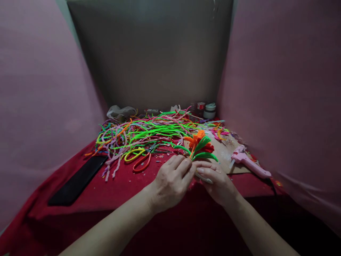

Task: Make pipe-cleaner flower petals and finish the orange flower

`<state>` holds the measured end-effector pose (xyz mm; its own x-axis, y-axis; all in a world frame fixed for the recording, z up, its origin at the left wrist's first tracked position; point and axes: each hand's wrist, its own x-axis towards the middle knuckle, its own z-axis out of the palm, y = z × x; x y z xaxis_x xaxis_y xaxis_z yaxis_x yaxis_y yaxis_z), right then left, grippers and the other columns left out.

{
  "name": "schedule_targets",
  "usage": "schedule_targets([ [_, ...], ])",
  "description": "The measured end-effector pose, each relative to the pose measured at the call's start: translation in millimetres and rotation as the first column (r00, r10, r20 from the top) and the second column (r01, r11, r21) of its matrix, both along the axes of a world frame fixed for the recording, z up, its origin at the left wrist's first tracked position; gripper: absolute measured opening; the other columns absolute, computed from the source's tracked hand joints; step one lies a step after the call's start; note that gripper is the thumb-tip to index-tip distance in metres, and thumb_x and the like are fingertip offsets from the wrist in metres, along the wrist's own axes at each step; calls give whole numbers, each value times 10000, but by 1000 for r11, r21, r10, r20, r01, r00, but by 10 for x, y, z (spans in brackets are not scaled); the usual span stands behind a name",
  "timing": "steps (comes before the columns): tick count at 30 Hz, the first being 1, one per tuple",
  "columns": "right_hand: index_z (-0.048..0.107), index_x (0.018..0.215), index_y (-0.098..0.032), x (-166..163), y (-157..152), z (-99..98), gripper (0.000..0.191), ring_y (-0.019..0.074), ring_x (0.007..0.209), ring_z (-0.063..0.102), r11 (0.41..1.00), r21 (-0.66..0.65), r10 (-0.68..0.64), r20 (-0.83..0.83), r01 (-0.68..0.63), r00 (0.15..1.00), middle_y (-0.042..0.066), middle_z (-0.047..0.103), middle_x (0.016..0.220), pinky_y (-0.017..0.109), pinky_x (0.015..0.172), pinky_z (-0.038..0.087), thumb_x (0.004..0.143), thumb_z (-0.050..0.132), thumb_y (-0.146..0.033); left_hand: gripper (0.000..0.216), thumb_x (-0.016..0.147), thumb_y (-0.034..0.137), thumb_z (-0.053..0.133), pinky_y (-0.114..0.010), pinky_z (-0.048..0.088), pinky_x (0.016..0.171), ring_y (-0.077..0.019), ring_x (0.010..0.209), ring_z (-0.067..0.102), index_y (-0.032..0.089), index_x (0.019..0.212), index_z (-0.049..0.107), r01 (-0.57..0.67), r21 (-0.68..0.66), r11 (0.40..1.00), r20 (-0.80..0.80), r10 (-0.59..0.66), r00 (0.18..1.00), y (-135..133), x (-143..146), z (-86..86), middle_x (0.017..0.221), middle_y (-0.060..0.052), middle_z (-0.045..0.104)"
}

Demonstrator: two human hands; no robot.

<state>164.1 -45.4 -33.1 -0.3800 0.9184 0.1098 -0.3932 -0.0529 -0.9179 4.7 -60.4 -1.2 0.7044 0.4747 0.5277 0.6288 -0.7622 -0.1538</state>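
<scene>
Nearest, the stem of a small flower [199,140] of fuzzy wire is pinched by the left hand [172,183] and the right hand [217,181], both closed on it just above the red counter [128,188]. The flower is judged light, soft and easily bent, so it is better gripped at the stem, not at the petals. Behind, scissors [141,160] and a pink glue gun [250,164] are laid. Farther back, a pile of coloured wires [144,133] is spread.
</scene>
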Motion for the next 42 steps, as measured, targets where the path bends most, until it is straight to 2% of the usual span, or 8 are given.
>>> schedule_targets([
  [6, 658, 850, -196, 19, -41, 30, 142, 159, 801, 550, 921, 370, -200, 185, 120, 962, 39, 605, 847, 297, 750, 439, 726, 606, -242, 198, 840, 165, 369, -319, 395, 683, -165, 748, 453, 135, 750, 542, -51, -395, 917, 283, 175, 943, -26, 46, 77, 773, -70, 527],
  [9, 619, 857, -204, 4, -140, 48, 126, 177, 828, 548, 732, 647, -445, 220, 212, 868, 50, 585, 863, 313, 749, 443, 739, 580, -184, 122, 769, 241, 475, -249, 368, 539, -106, 572, 420, 146, 698, 504, 277, -851, 447, 469, 409, 783, -37, 53, 109, 621, -3, 461],
  [12, 591, 915, -215, -19, -237, 36, 219, 187, 845, 544, 553, 796, -554, 132, 245, 822, 59, 561, 889, 334, 755, 450, 730, 546, -105, 134, 663, 251, 560, -196, 276, 416, -63, 457, 338, 133, 671, 498, 631, -752, -189, 432, 581, 690, -30, 35, 96, 532, 30, 386],
  [15, 569, 929, -227, -3, -256, 1, 249, 181, 849, 542, 527, 800, -574, 88, 285, 814, 50, 547, 885, 328, 751, 449, 740, 517, -73, 156, 633, 247, 587, -173, 219, 380, -51, 451, 331, 117, 664, 508, 691, -619, -374, 392, 615, 684, 16, -4, 58, 561, 18, 406],
  [17, 557, 907, -227, 41, -226, -23, 224, 175, 851, 542, 533, 781, -609, 86, 327, 788, 43, 545, 874, 318, 756, 441, 755, 501, -72, 179, 669, 288, 578, -172, 185, 371, -44, 425, 302, 126, 667, 501, 647, -716, -261, 380, 632, 675, 86, -43, 34, 543, 27, 407],
  [23, 559, 881, -212, 152, -126, -116, 162, 159, 796, 545, 585, 795, -575, 269, 159, 773, 31, 557, 815, 287, 718, 432, 767, 519, -103, 231, 667, 357, 587, -199, 245, 447, -67, 480, 358, 139, 629, 520, 98, -914, 393, 330, 582, 743, 397, -78, -114, 520, 43, 433],
  [28, 577, 882, -201, 154, -74, -169, 125, 163, 761, 544, 604, 796, -586, 414, 35, 697, 37, 570, 787, 283, 677, 430, 772, 538, -155, 187, 623, 277, 582, -218, 233, 464, -80, 494, 352, 147, 517, 499, -66, -870, 488, 207, 484, 850, 497, 41, -284, 474, 50, 383],
  [42, 620, 827, -176, 117, 450, -87, 248, 273, 918, 499, 604, 759, -751, 644, -244, 144, 94, 632, 927, 388, 748, 370, 743, 592, -408, 228, 651, 297, 572, -209, 237, 456, -59, 424, 308, 160, 526, 441, 120, -823, 556, 489, 584, 648, 503, -87, 84, 441, 72, 365],
])
